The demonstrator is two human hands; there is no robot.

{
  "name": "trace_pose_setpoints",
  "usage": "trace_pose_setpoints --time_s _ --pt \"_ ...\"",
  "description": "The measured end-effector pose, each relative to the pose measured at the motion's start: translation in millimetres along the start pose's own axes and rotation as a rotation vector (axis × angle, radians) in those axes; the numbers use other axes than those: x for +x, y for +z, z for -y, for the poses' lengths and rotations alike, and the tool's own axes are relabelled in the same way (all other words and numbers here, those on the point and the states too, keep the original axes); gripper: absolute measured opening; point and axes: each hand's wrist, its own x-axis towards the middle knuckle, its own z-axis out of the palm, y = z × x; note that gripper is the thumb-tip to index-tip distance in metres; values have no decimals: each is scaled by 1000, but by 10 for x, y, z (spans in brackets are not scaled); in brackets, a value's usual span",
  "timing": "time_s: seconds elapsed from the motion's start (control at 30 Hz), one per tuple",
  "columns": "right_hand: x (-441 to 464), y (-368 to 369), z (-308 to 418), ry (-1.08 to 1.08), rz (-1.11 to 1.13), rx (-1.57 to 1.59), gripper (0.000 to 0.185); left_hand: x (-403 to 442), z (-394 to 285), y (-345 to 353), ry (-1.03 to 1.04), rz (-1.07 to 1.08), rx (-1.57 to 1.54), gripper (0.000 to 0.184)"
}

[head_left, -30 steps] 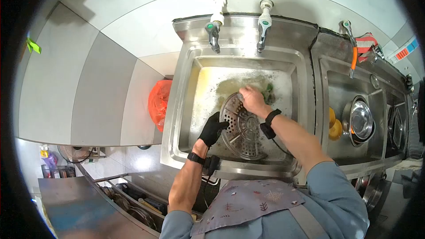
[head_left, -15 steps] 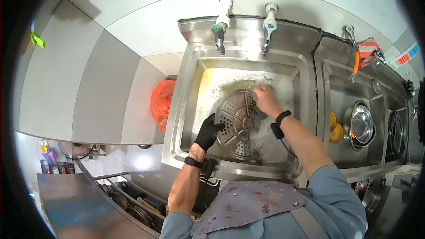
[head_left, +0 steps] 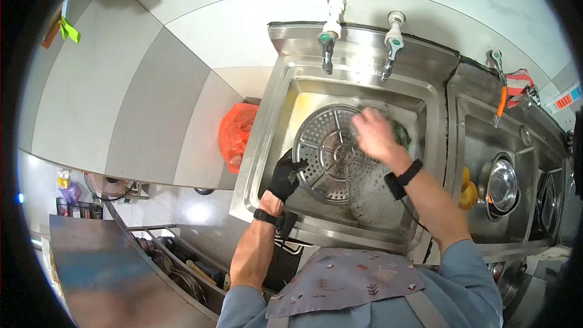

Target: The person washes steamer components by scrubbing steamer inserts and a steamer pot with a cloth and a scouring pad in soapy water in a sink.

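Observation:
A round perforated metal steamer plate (head_left: 325,173) is held tilted over the soapy water of the steel sink (head_left: 276,91). My left hand (head_left: 285,176), in a black glove, grips its left rim, thumb on top. Over the plate's upper right edge is my bare right hand (head_left: 375,135), smeared by motion, its fingers bent; whatever it may hold cannot be made out. A dark green clump (head_left: 401,135) shows in the water just right of that hand.
Two taps (head_left: 327,51) (head_left: 393,54) stand at the sink's back. An orange-red bag (head_left: 235,136) lies to the left. The right basin holds metal bowls (head_left: 503,185) and a yellow object (head_left: 468,194). An orange-tipped hose (head_left: 501,102) hangs behind it.
The plate has turned to face the camera more fully, with my left hand still on its rim. My right hand has moved along its upper right side. The whole view has shifted.

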Motion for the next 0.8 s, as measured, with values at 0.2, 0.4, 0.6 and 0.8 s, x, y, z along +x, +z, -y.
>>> trace_pose_setpoints --time_s 0.2,0.4,0.6,0.8 --pt "124 204 886 -249 -218 245 21 -13 -61 388 280 74 549 24" --pt "-6 605 647 -178 -164 237 27 -36 51 387 77 40 354 35" --pt "-59 717 424 -109 -36 237 27 -41 -2 553 83 -8 242 28" --pt "-18 642 609 -136 -130 336 20 15 13 497 120 43 372 29"
